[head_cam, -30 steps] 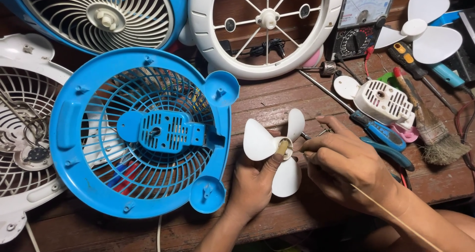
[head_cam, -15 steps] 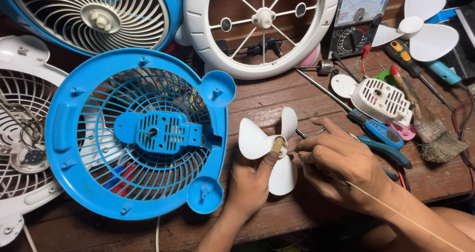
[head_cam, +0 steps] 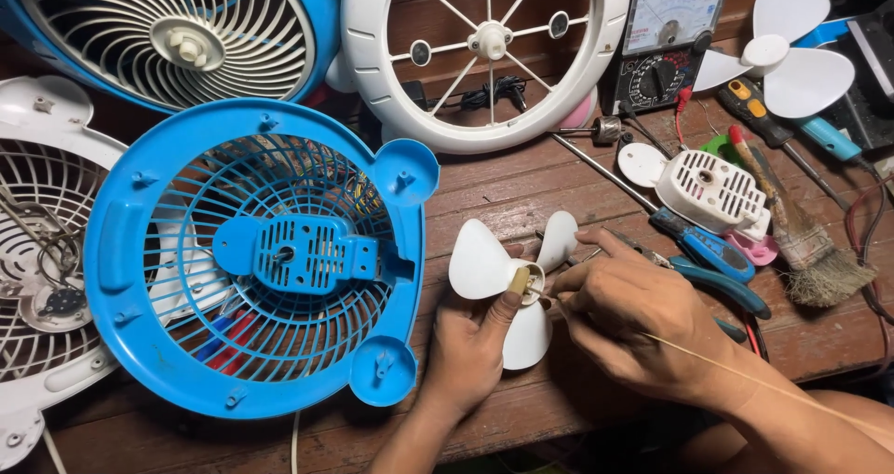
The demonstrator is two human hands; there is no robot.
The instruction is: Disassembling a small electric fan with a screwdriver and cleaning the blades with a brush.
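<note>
A small white three-blade fan propeller [head_cam: 484,269] lies at the wooden table's near edge. My left hand [head_cam: 470,348] holds it from below, thumb pressed beside the hub. My right hand [head_cam: 633,320] sits just to its right, fingertips pinched on a thin stick [head_cam: 745,372] whose tip pokes into the propeller's hub. The stick trails back over my right wrist. A blue round fan grille [head_cam: 256,255] with a motor mount lies face down to the left of my hands.
A white fan grille [head_cam: 42,250] lies at far left, and a blue-and-white fan front [head_cam: 177,41] and a white spoked ring [head_cam: 489,50] at the back. To the right lie an analogue multimeter [head_cam: 670,32], a second white propeller [head_cam: 782,50], a white motor housing [head_cam: 712,190], blue-handled pliers [head_cam: 717,278], screwdrivers and a brush [head_cam: 810,250].
The view has shifted slightly. Both hands stay on the small propeller, with the stick tip still working at the hub.
</note>
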